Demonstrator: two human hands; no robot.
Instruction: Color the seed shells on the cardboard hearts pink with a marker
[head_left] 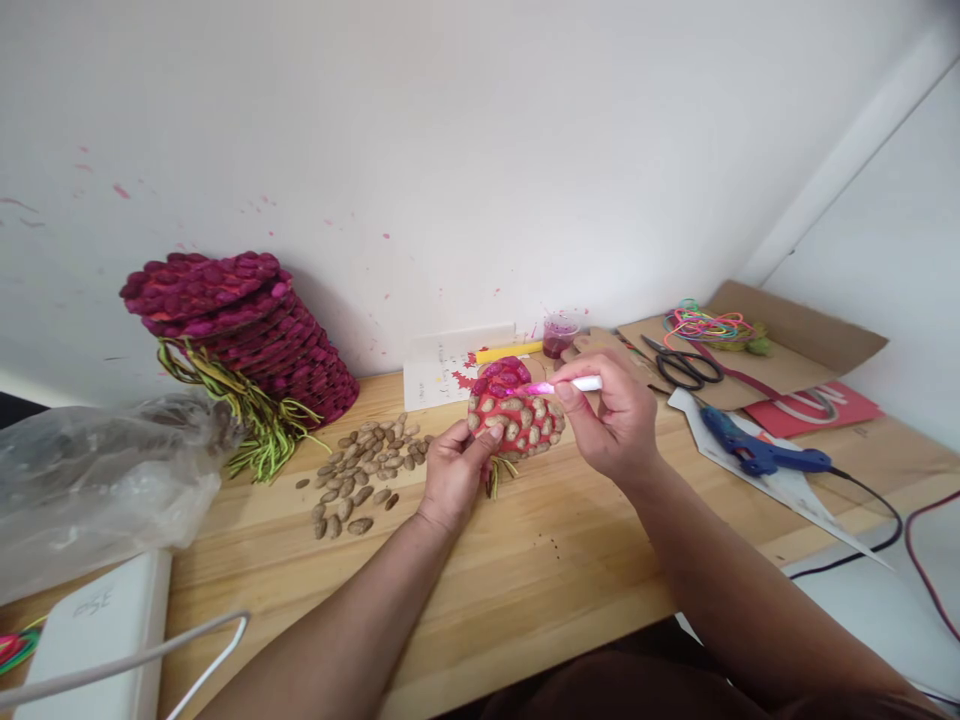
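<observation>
My left hand (456, 470) grips the lower left edge of a red rounded piece (517, 425) covered with peanuts, thumb on its face. The peanuts on its upper left part are coated magenta; the others keep their tan shells. Green strings hang under it. In my right hand (611, 410) is a white-handled paintbrush (585, 383), pinched between thumb and fingers, its pink-coated tip touching the piece near the magenta area. Behind stands a clear cup (561, 335) of magenta paint. Loose peanuts (367, 465) are spread on the wooden table left of my left hand.
A stack of magenta peanut-covered pieces (247, 330) with green strings leans by the wall. A plastic bag (97, 470) and white box (105, 640) are at left. To the right lie scissors (686, 365), a blue glue gun (757, 445), cardboard (795, 345) and colourful cords (705, 325).
</observation>
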